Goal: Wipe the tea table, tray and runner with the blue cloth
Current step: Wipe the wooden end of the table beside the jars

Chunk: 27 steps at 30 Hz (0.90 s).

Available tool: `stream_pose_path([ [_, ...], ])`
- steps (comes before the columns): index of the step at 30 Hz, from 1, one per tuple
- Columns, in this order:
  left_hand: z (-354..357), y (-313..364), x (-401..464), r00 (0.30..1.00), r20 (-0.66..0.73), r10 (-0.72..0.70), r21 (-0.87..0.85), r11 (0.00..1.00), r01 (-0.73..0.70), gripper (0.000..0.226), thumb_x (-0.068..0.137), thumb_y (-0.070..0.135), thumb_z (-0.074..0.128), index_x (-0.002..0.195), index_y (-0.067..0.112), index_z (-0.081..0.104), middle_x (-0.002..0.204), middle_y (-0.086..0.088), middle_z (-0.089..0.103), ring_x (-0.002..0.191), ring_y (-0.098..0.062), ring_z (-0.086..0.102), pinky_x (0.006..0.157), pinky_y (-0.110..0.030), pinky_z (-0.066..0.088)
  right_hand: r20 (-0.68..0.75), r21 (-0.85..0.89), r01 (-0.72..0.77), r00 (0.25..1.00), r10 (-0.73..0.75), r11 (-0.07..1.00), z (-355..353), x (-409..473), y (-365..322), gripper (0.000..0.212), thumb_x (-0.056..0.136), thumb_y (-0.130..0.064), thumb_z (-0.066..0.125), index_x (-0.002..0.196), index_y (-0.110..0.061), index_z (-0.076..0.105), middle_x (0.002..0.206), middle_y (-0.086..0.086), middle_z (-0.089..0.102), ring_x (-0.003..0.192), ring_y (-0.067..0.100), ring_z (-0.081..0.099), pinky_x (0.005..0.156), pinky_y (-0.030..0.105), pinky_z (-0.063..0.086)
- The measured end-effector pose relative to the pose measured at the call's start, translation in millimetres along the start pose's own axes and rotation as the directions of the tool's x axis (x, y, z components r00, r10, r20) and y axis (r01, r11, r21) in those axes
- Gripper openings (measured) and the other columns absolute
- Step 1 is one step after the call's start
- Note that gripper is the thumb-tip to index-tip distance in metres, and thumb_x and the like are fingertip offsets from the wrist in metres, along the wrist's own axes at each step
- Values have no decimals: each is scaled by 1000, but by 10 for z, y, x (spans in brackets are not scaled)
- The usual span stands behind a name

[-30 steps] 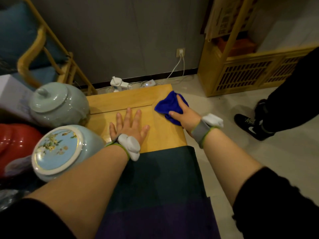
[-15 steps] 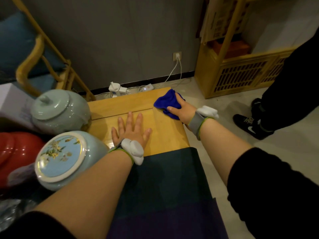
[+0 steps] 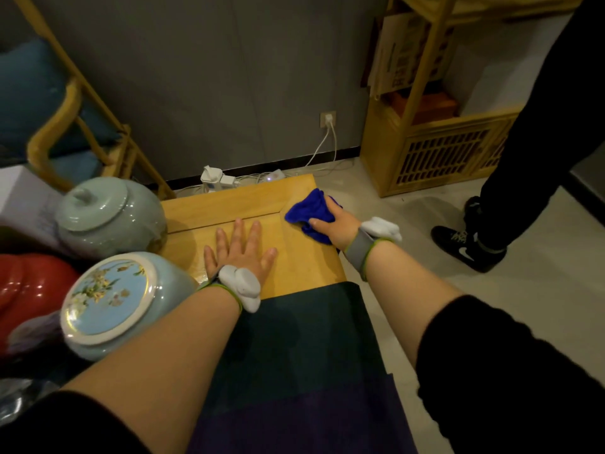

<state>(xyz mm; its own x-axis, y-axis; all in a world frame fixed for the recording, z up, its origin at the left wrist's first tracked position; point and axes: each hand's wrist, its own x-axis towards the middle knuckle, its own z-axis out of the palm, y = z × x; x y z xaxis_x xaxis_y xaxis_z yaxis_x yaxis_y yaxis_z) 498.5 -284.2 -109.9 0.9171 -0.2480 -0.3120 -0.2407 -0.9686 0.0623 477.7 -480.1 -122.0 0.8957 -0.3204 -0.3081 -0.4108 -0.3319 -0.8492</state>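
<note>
Fingers of the right hand (image 3: 334,226) curl over a bunched blue cloth (image 3: 307,213), gripping it against the far right corner of the wooden tea table (image 3: 229,204), right of centre in the frame. At centre, the left hand (image 3: 240,253) lies flat on the tabletop, fingers straight and spread. A dark runner (image 3: 294,339) covers the table's near end, at lower centre. Two pale lidded jars stand at left: one plain (image 3: 108,217), one with a flowered lid (image 3: 114,303).
</note>
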Motion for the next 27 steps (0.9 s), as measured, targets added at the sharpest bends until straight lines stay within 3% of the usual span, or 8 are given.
stream_pose_path([
  [7,22,-10,17,1000,14,9,12,1000,-9,61,94,58,17,146,40,-11,155,8,-19,143,-26,-14,114,-47,-3,7,-56,-28,1000,29,998,-37,-296,149,69,92,-31,59,149,-23,22,150,8,34,136,27,34,108,27,27],
  [11,-7,27,2,999,39,-23,37,999,22,60,97,53,15,147,35,-11,156,5,-18,144,-28,-12,114,-48,-1,93,-224,-25,995,47,974,-271,-540,185,60,90,-27,62,144,-25,36,140,3,48,126,25,47,89,17,32],
  [14,-77,145,-87,999,52,4,92,996,-9,57,99,46,15,148,31,-10,156,3,-16,144,-29,-9,114,-48,3,116,-304,-20,992,58,953,-416,-648,84,66,87,-22,66,144,-29,35,142,5,45,125,27,46,94,23,35],
  [19,-344,223,-347,982,85,169,-36,985,-166,61,99,43,31,150,25,5,158,3,1,144,-30,5,116,-39,11,38,-335,30,999,-18,942,-505,-941,-145,75,83,-21,69,145,-37,29,143,4,42,125,26,44,91,28,37],
  [22,-552,194,-562,956,106,274,-223,943,-246,64,96,42,42,150,20,15,155,-3,20,140,-23,24,110,-28,21,97,-297,104,992,-79,949,-560,-1183,-394,77,80,-24,72,143,-41,32,139,-1,45,118,20,47,85,24,37],
  [27,-940,99,-1040,943,78,322,-580,784,-220,68,91,37,56,148,25,21,148,3,35,133,-20,38,103,-30,35,213,-249,172,970,-120,953,-558,-1732,-863,53,85,-26,68,133,-35,48,127,-6,53,108,17,54,81,19,43],
])
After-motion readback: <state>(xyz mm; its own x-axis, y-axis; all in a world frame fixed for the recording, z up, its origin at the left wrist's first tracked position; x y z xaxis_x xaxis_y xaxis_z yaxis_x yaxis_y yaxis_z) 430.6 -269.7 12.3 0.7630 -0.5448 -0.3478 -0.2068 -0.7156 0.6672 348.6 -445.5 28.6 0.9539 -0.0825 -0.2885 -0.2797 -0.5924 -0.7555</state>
